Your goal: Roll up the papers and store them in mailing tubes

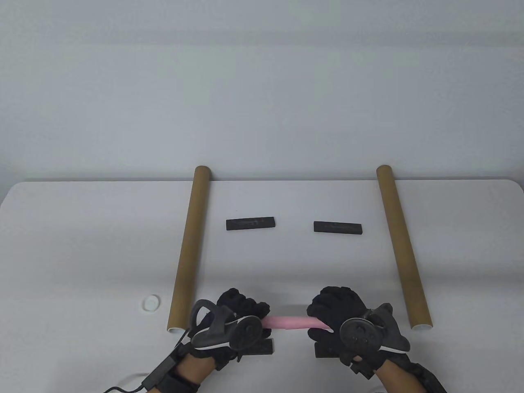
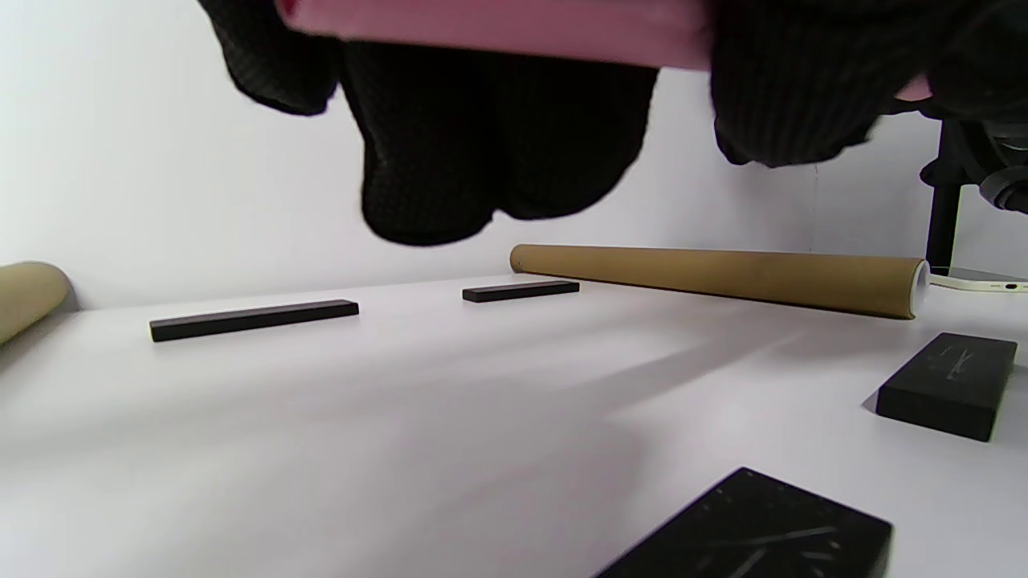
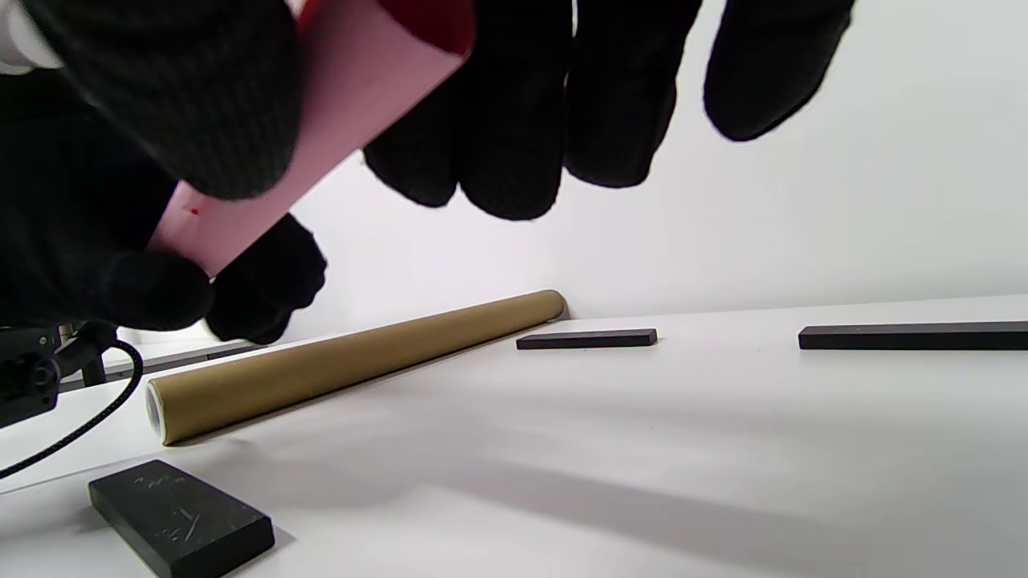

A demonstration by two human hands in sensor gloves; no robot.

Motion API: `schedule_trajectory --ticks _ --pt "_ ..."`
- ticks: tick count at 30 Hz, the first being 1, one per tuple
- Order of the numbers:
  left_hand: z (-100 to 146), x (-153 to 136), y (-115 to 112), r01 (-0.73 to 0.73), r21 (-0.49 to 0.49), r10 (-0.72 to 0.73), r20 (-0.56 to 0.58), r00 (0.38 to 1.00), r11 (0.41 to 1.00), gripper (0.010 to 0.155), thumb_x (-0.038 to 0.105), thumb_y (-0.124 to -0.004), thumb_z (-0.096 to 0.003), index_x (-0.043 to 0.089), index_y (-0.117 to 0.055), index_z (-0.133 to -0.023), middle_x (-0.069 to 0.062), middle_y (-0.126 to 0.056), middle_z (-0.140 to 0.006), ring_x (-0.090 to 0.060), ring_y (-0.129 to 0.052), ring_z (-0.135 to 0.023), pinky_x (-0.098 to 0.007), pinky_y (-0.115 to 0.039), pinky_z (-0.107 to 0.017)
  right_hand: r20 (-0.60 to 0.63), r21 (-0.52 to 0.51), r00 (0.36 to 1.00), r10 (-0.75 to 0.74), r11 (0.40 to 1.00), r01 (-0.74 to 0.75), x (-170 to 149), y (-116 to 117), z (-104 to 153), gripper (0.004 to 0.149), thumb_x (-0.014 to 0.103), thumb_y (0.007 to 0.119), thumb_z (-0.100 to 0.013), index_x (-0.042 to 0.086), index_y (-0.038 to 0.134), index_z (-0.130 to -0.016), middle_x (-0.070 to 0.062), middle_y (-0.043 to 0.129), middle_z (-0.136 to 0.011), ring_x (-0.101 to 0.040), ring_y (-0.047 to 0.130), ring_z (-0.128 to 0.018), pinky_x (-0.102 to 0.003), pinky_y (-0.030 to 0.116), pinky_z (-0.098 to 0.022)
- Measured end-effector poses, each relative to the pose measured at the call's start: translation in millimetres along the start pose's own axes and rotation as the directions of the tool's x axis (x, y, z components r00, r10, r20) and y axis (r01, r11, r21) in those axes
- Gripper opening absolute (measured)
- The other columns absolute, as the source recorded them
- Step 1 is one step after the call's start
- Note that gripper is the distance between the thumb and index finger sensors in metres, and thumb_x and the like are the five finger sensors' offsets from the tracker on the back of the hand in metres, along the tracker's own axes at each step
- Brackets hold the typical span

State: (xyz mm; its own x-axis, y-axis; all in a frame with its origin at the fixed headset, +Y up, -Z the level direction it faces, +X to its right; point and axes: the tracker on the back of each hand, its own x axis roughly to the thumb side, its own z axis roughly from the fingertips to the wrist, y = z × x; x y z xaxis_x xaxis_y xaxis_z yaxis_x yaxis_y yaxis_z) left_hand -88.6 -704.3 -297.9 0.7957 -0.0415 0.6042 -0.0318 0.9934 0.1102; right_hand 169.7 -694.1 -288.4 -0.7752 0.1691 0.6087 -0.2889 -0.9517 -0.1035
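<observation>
both hands hold pink paper roll (image 1: pixel 286 322) off table near my edge: left hand (image 1: pixel 237 323) curled round one end, right hand (image 1: pixel 344 319) round other. roll axis runs left-right; both tubes lie front-back. right tube (image 1: pixel 403 245) mouth nearer right hand, so roll must turn endwise to go in.

Both low in the frame, near the bottom edge. Left hand (image 1: pixel 239 317) at center-left, fingers curled, gripping. Right hand (image 1: pixel 339 315) center-right, curled and gripping too.
</observation>
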Motion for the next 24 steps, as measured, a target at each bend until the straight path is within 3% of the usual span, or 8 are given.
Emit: schedule_trajectory --ticks 4,7,11,12,15,19,22,24 --pt "0.4 3.1 2.2 0.046 0.037 -0.046 0.006 0.999 0.998 0.066 0.062 -0.079 -0.0367 0.030 -0.072 -0.094 0.007 -0.092 -0.079 -0.018 -0.099 -0.075 -0.051 -0.069 -0.071 0.003 0.022 1.000 -0.028 0.999 0.028 -0.8 -0.1 -0.9 0.055 0.062 0.080 -0.043 0.019 0.095 -0.074 -0.007 0.098 -0.080 -0.040 0.092 -0.086 -0.067 0.071 -0.067" --pt "0.1 3.7 3.5 0.045 0.032 -0.045 0.005 0.999 0.998 0.061 0.063 -0.079 -0.0364 0.031 -0.078 -0.089 0.009 -0.097 -0.068 -0.014 -0.103 -0.066 -0.049 -0.071 -0.070 0.001 0.010 0.998 -0.058 0.998 0.058 -1.9 -2.0 -0.4 0.058 0.065 0.077 -0.042 0.019 0.097 -0.071 -0.008 0.100 -0.078 -0.040 0.094 -0.083 -0.067 0.072 -0.066" --pt "-1.0 0.1 0.4 0.004 -0.002 -0.004 0.004 1.000 1.000 0.060 0.065 -0.077 -0.0357 0.030 -0.083 -0.084 0.011 -0.100 -0.060 -0.012 -0.107 -0.058 -0.048 -0.074 -0.069 0.013 0.026 0.999 -0.032 0.999 0.031 -1.5 0.0 0.1 0.071 0.062 0.084 -0.042 0.018 0.079 -0.097 -0.010 0.083 -0.099 -0.044 0.081 -0.096 -0.069 0.066 -0.070" --pt "-1.2 -0.5 -0.4 -0.005 -0.006 0.005 0.002 1.000 1.000 0.060 0.065 -0.077 -0.0357 0.030 -0.084 -0.084 0.011 -0.101 -0.059 -0.012 -0.107 -0.057 -0.048 -0.074 -0.069 0.017 0.028 0.999 -0.027 0.999 0.027 -1.0 0.8 0.1 0.069 0.058 0.086 -0.043 0.019 0.077 -0.099 -0.010 0.082 -0.100 -0.045 0.079 -0.097 -0.070 0.065 -0.070" --pt "-2.3 -1.4 -3.5 -0.001 -0.028 0.001 0.000 1.000 1.000 0.061 0.066 -0.077 -0.0355 0.030 -0.082 -0.085 0.010 -0.100 -0.062 -0.013 -0.106 -0.059 -0.048 -0.074 -0.069 0.015 0.030 1.000 0.000 1.000 0.000 0.9 1.9 -1.1 0.057 0.053 0.087 -0.044 0.021 0.084 -0.091 -0.007 0.088 -0.094 -0.042 0.083 -0.095 -0.069 0.066 -0.070" --pt "-0.9 1.8 -1.3 0.032 0.006 -0.032 0.009 0.999 0.999 0.065 0.064 -0.077 -0.0366 0.030 -0.074 -0.092 0.008 -0.095 -0.075 -0.016 -0.101 -0.072 -0.050 -0.071 -0.071 0.014 0.040 1.000 -0.026 0.999 0.025 -0.1 1.2 -1.6 0.054 0.060 0.082 -0.044 0.020 0.094 -0.078 -0.007 0.098 -0.080 -0.040 0.093 -0.085 -0.068 0.071 -0.067" --pt "-1.1 3.3 0.7 0.022 0.006 -0.022 0.020 1.000 1.000 0.062 0.065 -0.076 -0.0362 0.031 -0.078 -0.089 0.010 -0.098 -0.066 -0.013 -0.105 -0.063 -0.049 -0.072 -0.070 0.012 0.030 0.999 -0.053 0.998 0.053 -1.7 -1.2 -1.0 0.057 0.064 0.079 -0.043 0.019 0.096 -0.074 -0.007 0.100 -0.076 -0.039 0.096 -0.082 -0.067 0.072 -0.066" --pt "-1.6 2.4 -0.3 0.002 -0.010 -0.002 0.022 1.000 1.000 0.061 0.066 -0.075 -0.0354 0.031 -0.082 -0.085 0.011 -0.101 -0.061 -0.012 -0.107 -0.058 -0.048 -0.074 -0.069 0.009 0.015 0.998 -0.059 0.998 0.059 -2.3 -1.9 0.2 0.060 0.064 0.080 -0.042 0.019 0.093 -0.080 -0.008 0.097 -0.082 -0.041 0.092 -0.086 -0.068 0.071 -0.067"
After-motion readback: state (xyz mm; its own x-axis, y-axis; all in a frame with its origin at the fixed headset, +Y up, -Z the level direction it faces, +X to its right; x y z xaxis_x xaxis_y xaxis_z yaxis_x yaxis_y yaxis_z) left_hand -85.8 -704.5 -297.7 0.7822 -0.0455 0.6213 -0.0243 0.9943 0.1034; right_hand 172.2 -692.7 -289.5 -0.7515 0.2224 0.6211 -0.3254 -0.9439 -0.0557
